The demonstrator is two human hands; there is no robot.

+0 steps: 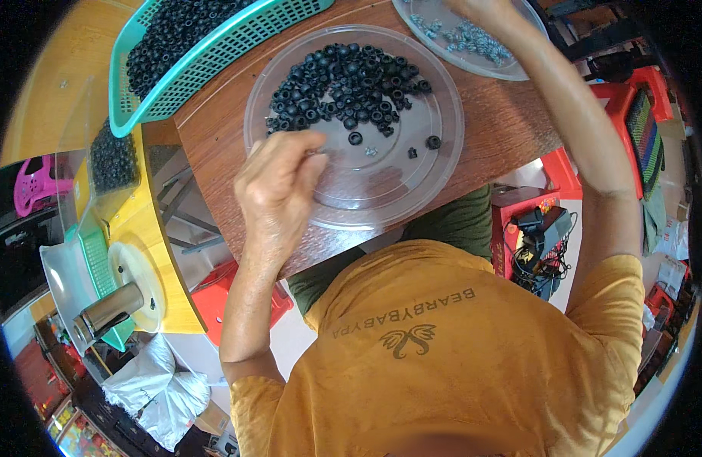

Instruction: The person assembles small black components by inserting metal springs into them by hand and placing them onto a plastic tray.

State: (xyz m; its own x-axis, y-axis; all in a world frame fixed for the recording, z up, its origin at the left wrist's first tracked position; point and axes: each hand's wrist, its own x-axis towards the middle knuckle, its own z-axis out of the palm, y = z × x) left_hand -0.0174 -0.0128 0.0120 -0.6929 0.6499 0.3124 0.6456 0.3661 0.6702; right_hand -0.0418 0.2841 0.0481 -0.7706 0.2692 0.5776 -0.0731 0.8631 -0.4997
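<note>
My left hand [278, 183] is closed at the near left rim of a clear round plastic lid [351, 199], its fingers curled together; whatever they may hold is hidden. A heap of small black ring-shaped caps [339, 84] covers the far part of that lid. Nearer the middle lie one loose black cap [355, 139] and a few tiny clear pieces [370, 151]. My right hand [484, 11] reaches over a second clear round dish [511, 73] with a pile of small pale-blue metallic-looking pieces [476, 42]. The top edge of the picture cuts off its fingers.
A turquoise basket [214, 61] full of black caps stands at the far left of the brown table [492, 114]. Left of it, a yellow table [145, 228] bears a clear container of dark pieces [113, 160] and a metal cylinder [111, 312]. Tangled cables [545, 247] lie at the right.
</note>
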